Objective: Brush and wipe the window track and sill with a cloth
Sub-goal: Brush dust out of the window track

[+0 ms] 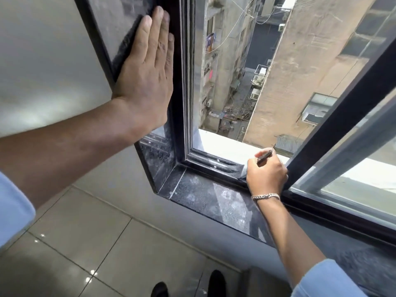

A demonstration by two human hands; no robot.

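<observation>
I press my left hand flat against the dark side frame of the open window, its fingers spread straight and holding nothing; my right hand, fingers curled around a small dark-handled brush with pale bristles, works the black metal window track beside the speckled dark stone sill. The risk, as I judge it, is dust flicked over the white outer ledge into the alley below, or the brush slipping from a loose grip and falling out; leaning on the frame could also shift my balance. My hand hides most of the brush handle; the track runs under the sliding pane and is lost; I see no cloth anywhere.
</observation>
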